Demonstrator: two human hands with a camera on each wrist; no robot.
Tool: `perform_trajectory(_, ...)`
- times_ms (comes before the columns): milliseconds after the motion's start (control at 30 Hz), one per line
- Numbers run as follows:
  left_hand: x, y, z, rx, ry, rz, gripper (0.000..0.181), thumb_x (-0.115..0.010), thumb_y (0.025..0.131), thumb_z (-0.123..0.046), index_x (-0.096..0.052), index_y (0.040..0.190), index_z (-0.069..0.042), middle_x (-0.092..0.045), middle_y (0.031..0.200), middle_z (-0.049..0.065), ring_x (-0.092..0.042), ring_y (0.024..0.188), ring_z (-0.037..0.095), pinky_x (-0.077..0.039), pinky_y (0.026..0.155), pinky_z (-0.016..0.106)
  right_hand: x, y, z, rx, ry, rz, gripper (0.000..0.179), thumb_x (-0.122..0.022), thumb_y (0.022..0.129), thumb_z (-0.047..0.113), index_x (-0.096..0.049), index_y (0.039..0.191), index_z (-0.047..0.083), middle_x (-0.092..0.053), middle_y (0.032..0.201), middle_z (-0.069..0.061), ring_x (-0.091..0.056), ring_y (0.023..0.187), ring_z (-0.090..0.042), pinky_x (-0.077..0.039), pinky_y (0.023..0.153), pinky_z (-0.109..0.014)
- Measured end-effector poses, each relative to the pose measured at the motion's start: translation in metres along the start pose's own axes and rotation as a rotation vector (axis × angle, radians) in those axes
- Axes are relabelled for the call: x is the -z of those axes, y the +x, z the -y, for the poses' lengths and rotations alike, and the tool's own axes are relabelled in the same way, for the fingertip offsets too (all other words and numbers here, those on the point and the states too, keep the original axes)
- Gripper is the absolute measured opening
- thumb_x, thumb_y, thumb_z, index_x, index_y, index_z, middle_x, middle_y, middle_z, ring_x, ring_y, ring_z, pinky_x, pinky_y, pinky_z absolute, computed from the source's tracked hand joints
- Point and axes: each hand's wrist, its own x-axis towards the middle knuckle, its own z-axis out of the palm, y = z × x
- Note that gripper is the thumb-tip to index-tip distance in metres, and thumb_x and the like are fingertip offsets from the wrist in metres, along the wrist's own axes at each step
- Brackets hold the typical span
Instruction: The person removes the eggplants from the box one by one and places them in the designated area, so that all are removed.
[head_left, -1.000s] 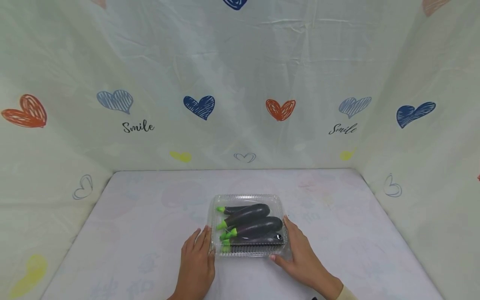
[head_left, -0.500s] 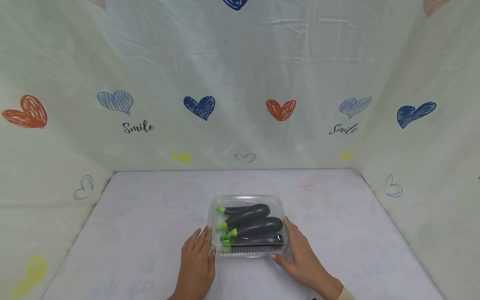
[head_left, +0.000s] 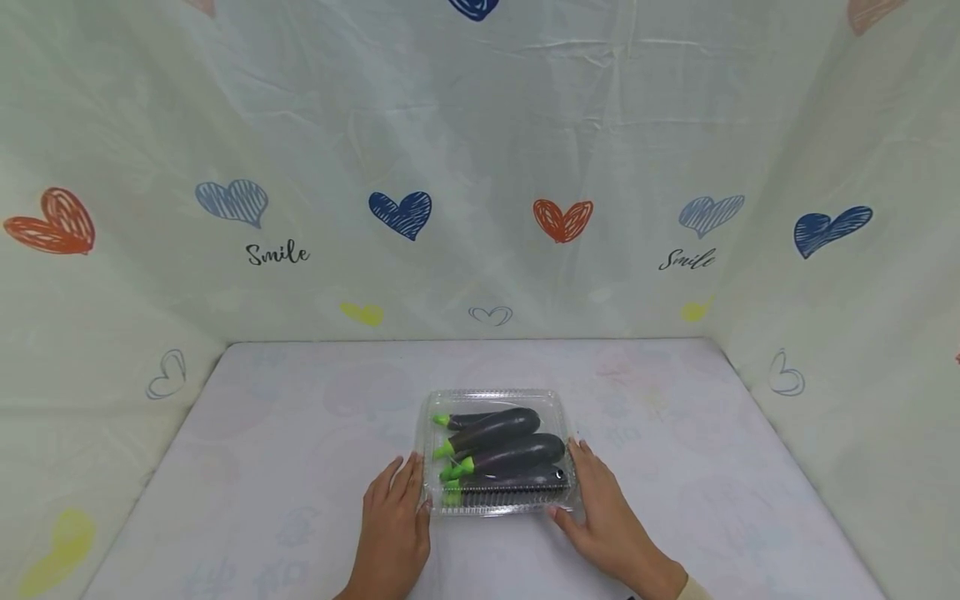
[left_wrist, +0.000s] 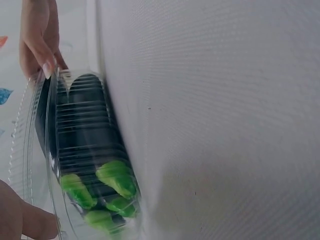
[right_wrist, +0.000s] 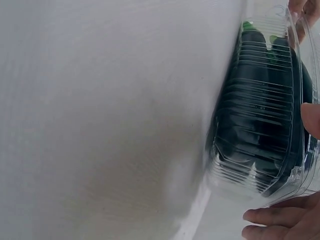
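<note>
A clear plastic clamshell box (head_left: 557,410) lies on the table with its lid down. Through it show several dark eggplants (head_left: 517,454), their green stem ends toward the left. My left hand (head_left: 393,517) rests along the box's left side, fingers straight and the thumb near the front corner. At the opposite side is my right hand (head_left: 607,525), its fingers extended beside the wall and its thumb by the front right corner. The right wrist view has the right thumb (right_wrist: 311,119) overlapping the rim, with the fingers (right_wrist: 280,222) spread beyond the box's end.
The white table (head_left: 300,417) carries a faint printed pattern. A pale curtain (head_left: 480,133) with hearts and "Smile" lettering encloses its back and both sides. A light sleeve cuff (head_left: 693,590) shows at the right wrist.
The right hand has shifted slightly to the right, its thumb sliding a little away from the box's front corner. The left hand and the box stay in place.
</note>
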Motion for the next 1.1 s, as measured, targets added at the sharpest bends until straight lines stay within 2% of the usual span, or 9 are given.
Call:
perform_trajectory(133, 0.0003, -0.0005, 0.0006, -0.010, 0.004, -0.009, 0.049, -0.072, 0.094, -0.002, -0.059, 0.136, 0.017, -0.057, 0.147, 0.029, -0.048, 0.139, 0.047, -0.038, 0.109, 0.067, -0.0011, -0.0007, -0.0007, 0.026, -0.033, -0.025, 0.083, -0.082, 0.087, 0.020, -0.040, 0.152, -0.010, -0.051, 0.152, -0.031, -0.049, 0.140, -0.052, -0.045, 0.108, -0.068)
perform_trajectory(300, 0.0006, -0.0005, 0.0001, -0.004, 0.014, 0.008, 0.049, -0.072, 0.095, -0.003, -0.059, 0.137, 0.017, -0.057, 0.148, 0.029, -0.048, 0.139, 0.047, -0.039, 0.110, 0.066, -0.0019, -0.0019, -0.0007, 0.034, -0.030, -0.041, 0.079, -0.081, 0.087, 0.016, -0.042, 0.152, -0.008, -0.052, 0.152, -0.028, -0.049, 0.141, -0.049, -0.044, 0.109, -0.067)
perform_trajectory(767, 0.0018, 0.0003, -0.0008, -0.001, -0.004, 0.025, 0.051, -0.072, 0.094, -0.004, -0.057, 0.138, 0.018, -0.055, 0.148, 0.031, -0.046, 0.140, 0.049, -0.037, 0.109, 0.068, -0.0027, -0.0029, 0.0012, -0.025, -0.016, -0.012, 0.073, -0.077, 0.091, 0.013, -0.043, 0.153, -0.007, -0.051, 0.153, -0.029, -0.049, 0.142, -0.048, -0.042, 0.112, -0.066)
perform_trajectory(1100, -0.0002, -0.0009, 0.0003, 0.001, -0.013, 0.015, 0.052, -0.073, 0.093, -0.003, -0.058, 0.137, 0.019, -0.055, 0.148, 0.032, -0.047, 0.139, 0.049, -0.038, 0.108, 0.069, -0.0018, -0.0029, 0.0077, -0.112, -0.013, 0.046, 0.067, -0.071, 0.098, 0.013, -0.040, 0.153, -0.008, -0.048, 0.155, -0.032, -0.047, 0.143, -0.051, -0.041, 0.113, -0.066)
